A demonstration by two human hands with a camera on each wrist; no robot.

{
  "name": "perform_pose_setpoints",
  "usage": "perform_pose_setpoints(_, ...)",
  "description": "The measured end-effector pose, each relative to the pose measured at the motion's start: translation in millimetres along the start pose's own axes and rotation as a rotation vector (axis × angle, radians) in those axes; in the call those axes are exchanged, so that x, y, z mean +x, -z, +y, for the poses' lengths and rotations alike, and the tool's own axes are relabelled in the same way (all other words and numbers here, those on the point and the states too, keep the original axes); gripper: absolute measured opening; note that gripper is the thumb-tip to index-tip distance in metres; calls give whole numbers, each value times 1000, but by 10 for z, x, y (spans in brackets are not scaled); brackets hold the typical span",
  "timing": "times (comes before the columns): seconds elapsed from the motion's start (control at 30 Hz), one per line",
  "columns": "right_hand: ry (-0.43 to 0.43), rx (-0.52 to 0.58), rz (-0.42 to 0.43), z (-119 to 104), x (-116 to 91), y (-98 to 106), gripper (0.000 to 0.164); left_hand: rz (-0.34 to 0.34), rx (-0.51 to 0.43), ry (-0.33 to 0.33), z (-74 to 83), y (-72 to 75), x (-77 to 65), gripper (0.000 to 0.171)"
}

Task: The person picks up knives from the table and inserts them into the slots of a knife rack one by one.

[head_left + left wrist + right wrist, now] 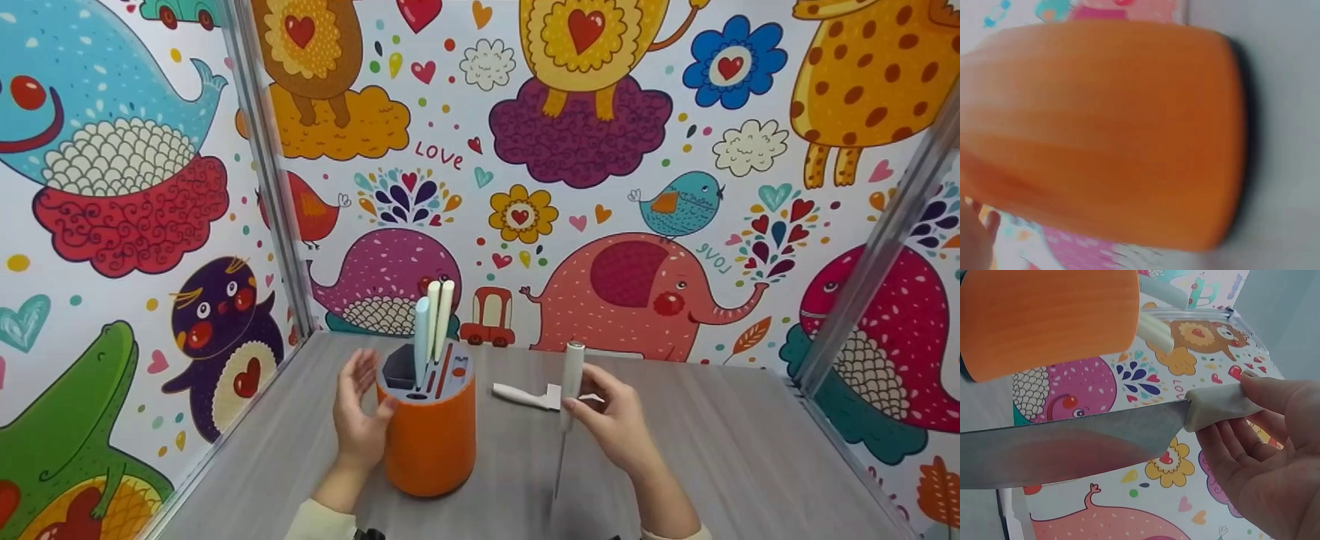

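An orange knife block with a grey slotted top stands upright on the table. Its slots hold a light blue handle and two cream handles. Against the block's left side is my left hand, thumb near the top rim and fingers loosely extended. To the right of the block, my right hand pinches a kitchen knife by its whitish handle between thumb and fingers. The broad blade points down toward the table, seen almost edge-on in the head view.
Behind the knife, a white-handled utensil lies on the grey wood-grain table, partly hidden by the knife handle. Printed cartoon panels wall in the back and sides, with metal posts at the corners.
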State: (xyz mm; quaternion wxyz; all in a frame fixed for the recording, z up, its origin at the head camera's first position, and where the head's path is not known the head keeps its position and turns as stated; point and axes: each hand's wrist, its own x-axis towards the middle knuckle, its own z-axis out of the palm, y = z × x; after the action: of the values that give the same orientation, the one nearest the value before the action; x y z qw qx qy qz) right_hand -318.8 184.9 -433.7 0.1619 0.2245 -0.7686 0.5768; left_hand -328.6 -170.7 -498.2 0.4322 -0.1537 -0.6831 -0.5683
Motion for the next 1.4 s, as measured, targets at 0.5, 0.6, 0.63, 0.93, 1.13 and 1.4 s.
perform_pose_setpoints(0.5,-7,22,20,-139,-3,-86,41,-73,66,-102,1011,-916,56,48)
perform_pose_setpoints(0.6,26,46,24,-147,8,-112,42,-241,-45,59,1151,-1111,27,42)
perform_pose_setpoints(0.63,35,55,22,-146,11,-126,42,-284,-80,107,1175,-1155,20,40)
perform_pose_setpoints(0.93,-8,79,-8,-142,-54,-250,43,-514,-199,302,1212,-1284,-123,37)
perform_pose_setpoints(1.13,-3,72,-26,-154,-80,-321,41,-510,-189,348,1229,-1322,-164,36)
perform_pose_setpoints(1.4,72,-9,97,-169,-127,-451,42,-441,-120,394,1249,-1401,-199,39)
